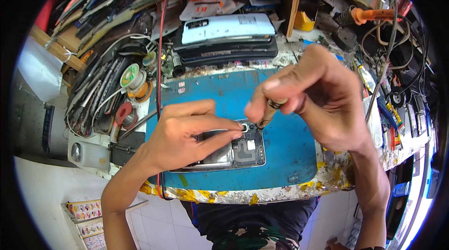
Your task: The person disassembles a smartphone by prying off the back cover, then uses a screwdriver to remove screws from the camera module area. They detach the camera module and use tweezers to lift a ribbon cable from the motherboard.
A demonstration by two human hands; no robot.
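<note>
R grip (327,105) is holding a short worn tool (271,109), thumb + fingertips closed round it, tip pointing down at the opened phone (250,149), near its upper R corner; can't tell if it's touching. L grip (175,140) is hovering low over the phone, thumb + index almost meeting at a small pale-rimmed part (244,128); I can't tell if it's actually pinching it.

Labels, via head cam: an orange/white packet (208,4) is showing bold print, the pale-blue phone shell (229,29) is carrying a small printed block, & a picture sheet (86,210) lower L is showing rows of coloured figs.

Phone's lying innards-up on a blue mat (290,156), which is covering the mid of a white, yellow-stained worktop (334,177). Below, pale floor tiles (159,222) are showing.

Counting: 1 opened phone, 1 tool in hand, 2 tiny pale pcs (181,84) on the mat, 2 spools (133,77) on the L, 1 cloudy bottle (91,155) near L edge, 1 orange-handled iron (374,14) hanging about far R.
</note>
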